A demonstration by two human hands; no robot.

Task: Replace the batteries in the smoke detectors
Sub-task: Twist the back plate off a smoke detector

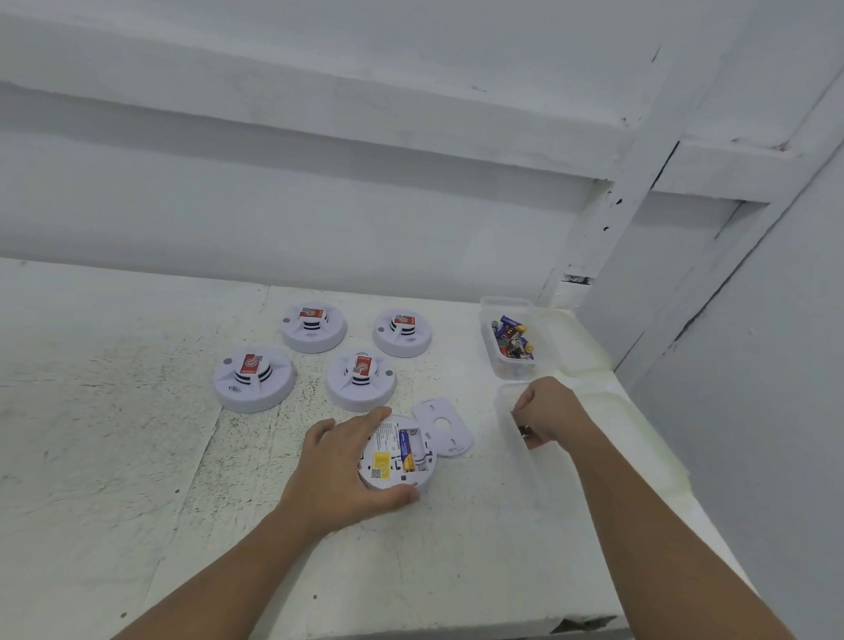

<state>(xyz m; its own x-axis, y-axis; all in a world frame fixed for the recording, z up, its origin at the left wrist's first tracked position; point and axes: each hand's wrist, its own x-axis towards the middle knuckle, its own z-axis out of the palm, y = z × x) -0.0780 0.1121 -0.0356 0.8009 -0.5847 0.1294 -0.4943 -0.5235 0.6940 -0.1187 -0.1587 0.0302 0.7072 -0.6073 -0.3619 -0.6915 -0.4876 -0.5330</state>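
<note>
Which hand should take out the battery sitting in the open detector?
Right. The left hand grips the open detector, steadying it, while the right hand hovers over the near clear container just beside it, a short move from the battery. Its curled fingers may hold something small.

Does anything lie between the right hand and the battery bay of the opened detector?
Only the detached cover plate, lying flat on the table just right of the open detector, between it and the right hand. The left hand grips the detector's left rim, leaving the bay uncovered.
</note>
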